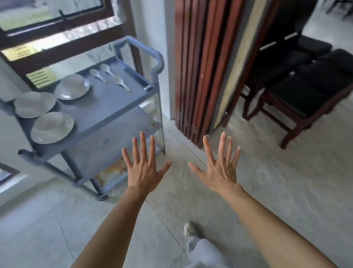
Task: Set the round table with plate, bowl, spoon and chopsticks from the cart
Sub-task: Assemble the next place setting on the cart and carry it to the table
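Here, left hand (144, 172), right hand (220, 168) splayed empty (palms down), cart (114, 105) tableware well beyond.

Whole frame was soft with motion blur. Cart (97, 110) against the wall: its left handle ran off the left edge, and the lowest shelf sat partly behind the left hand (144, 170). Spoons (110, 77) were smeared, count uncertain (three, possibly more). Chopsticks (141, 81) read as one dark bundle, pairs not separable. Yellow labels (38, 78) on the window frame were illegible. Chairs (307, 85) were cut by the right edge. One shoe (189, 229) showed; the other foot was out of sight.
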`<state>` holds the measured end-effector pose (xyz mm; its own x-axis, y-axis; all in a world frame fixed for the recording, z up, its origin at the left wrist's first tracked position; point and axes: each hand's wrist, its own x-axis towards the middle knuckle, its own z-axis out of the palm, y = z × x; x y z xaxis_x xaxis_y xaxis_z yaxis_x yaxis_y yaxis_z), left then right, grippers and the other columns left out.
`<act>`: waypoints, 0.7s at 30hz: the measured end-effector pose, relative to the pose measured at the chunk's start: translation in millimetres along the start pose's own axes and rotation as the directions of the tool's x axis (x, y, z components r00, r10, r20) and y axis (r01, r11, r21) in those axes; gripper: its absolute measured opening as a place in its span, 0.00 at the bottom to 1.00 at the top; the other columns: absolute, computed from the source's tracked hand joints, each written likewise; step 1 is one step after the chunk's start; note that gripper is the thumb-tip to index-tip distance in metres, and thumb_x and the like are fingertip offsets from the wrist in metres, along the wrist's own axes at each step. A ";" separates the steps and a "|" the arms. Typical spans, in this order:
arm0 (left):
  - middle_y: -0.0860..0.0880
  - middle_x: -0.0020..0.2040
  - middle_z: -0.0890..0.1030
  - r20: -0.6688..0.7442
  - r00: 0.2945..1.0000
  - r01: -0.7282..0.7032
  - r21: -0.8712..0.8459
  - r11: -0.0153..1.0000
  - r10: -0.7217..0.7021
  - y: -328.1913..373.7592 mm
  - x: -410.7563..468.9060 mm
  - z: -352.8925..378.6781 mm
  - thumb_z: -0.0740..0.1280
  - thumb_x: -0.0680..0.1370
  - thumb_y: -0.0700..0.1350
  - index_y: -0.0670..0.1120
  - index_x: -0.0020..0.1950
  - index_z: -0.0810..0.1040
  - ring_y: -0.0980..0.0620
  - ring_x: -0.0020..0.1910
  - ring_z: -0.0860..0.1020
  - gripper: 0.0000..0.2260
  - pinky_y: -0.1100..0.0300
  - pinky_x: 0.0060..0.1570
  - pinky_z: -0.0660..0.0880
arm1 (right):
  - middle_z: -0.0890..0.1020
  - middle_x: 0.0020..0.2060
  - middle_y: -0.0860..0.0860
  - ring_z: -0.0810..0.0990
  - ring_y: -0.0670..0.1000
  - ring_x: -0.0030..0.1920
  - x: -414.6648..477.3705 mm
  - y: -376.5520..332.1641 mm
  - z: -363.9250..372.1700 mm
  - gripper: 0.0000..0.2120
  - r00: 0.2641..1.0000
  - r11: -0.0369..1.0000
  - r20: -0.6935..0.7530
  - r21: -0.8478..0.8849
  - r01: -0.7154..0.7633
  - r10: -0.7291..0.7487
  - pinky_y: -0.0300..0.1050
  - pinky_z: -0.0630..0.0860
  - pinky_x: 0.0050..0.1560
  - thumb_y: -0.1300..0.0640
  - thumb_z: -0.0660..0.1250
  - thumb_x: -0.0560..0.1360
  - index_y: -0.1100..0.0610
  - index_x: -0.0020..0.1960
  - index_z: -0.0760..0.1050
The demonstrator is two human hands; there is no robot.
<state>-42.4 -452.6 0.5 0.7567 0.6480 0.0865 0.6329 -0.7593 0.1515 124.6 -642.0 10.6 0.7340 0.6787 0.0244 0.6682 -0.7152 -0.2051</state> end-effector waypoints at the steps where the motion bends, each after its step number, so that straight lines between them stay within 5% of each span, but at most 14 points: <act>1: 0.45 0.84 0.32 -0.013 0.999 0.043 0.001 0.999 -0.043 -4.8 13.1 -1.8 0.45 0.78 0.75 0.51 0.83 0.33 0.41 0.83 0.34 0.44 0.30 0.78 0.38 | 0.30 0.81 0.62 0.34 0.66 0.82 24.3 -4.1 -0.8 0.47 0.999 0.999 0.010 -0.006 0.042 -0.042 0.74 0.36 0.78 0.20 0.44 0.74 0.42 0.83 0.31; 8: 0.45 0.84 0.33 -0.060 0.948 0.312 -0.012 0.950 -0.312 -45.5 72.4 -15.6 0.49 0.78 0.74 0.51 0.84 0.35 0.41 0.83 0.34 0.45 0.30 0.78 0.39 | 0.42 0.83 0.66 0.42 0.68 0.83 161.2 -66.2 -4.2 0.47 0.954 0.952 0.027 0.065 0.298 -0.300 0.74 0.40 0.78 0.22 0.48 0.73 0.43 0.85 0.43; 13: 0.46 0.84 0.31 -0.055 0.887 0.457 -0.050 0.888 -0.459 -91.1 100.6 -12.7 0.53 0.79 0.72 0.52 0.84 0.33 0.41 0.83 0.34 0.44 0.31 0.78 0.39 | 0.42 0.83 0.65 0.41 0.66 0.83 228.5 -130.2 22.3 0.47 0.896 0.894 0.044 0.109 0.435 -0.442 0.74 0.40 0.78 0.23 0.53 0.73 0.43 0.85 0.44; 21: 0.45 0.84 0.33 -0.056 0.840 0.536 -0.066 0.842 -0.540 -200.6 174.3 -11.3 0.52 0.80 0.70 0.51 0.84 0.34 0.41 0.83 0.36 0.42 0.33 0.80 0.42 | 0.34 0.83 0.59 0.33 0.62 0.83 319.0 -247.7 59.3 0.43 0.854 0.869 0.172 0.172 0.464 -0.491 0.69 0.33 0.78 0.27 0.53 0.78 0.38 0.82 0.32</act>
<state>-39.4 -186.6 -3.7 0.2850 0.9574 0.0459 0.9275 -0.2875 0.2389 186.1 -238.5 11.2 0.2784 0.9593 -0.0464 0.9003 -0.2775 -0.3355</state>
